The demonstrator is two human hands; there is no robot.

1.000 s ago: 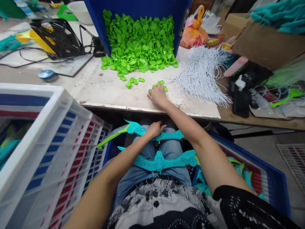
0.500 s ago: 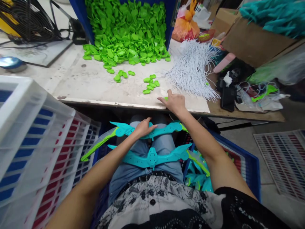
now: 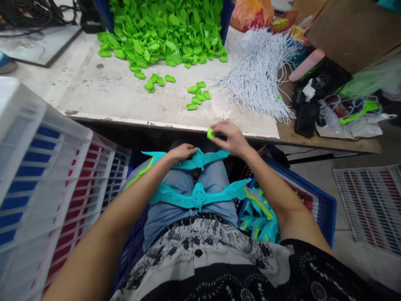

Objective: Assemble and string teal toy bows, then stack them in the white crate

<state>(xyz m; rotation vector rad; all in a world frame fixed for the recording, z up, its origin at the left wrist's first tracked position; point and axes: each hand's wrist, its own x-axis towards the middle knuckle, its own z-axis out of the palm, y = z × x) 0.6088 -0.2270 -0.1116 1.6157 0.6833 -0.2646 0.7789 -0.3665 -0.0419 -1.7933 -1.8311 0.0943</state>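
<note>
Two turquoise plastic toy bows with green limb ends lie across the thighs. My left hand (image 3: 184, 152) is closed on the farther toy bow (image 3: 213, 157), just left of its raised centre. Pinched in the fingertips of my right hand (image 3: 230, 137) is a small bright green plastic piece (image 3: 210, 133), held above that bow near the table edge. The nearer toy bow (image 3: 199, 196) rests untouched on the lap. Several loose green pieces (image 3: 196, 99) are scattered on the table, in front of a big heap of green pieces (image 3: 169, 37).
The heap spills from a blue crate (image 3: 228, 21). White strings (image 3: 260, 75) lie in a bundle on the table's right. A white plastic basket (image 3: 72, 154) stands at left. A blue bin (image 3: 328, 209) with turquoise parts is at right. A dark phone (image 3: 305, 119) lies near the table edge.
My right hand has come off the tabletop toward the farther bow with a green piece in its fingers. My left hand has shifted slightly left, uncovering the bow's centre. The view has tilted down.
</note>
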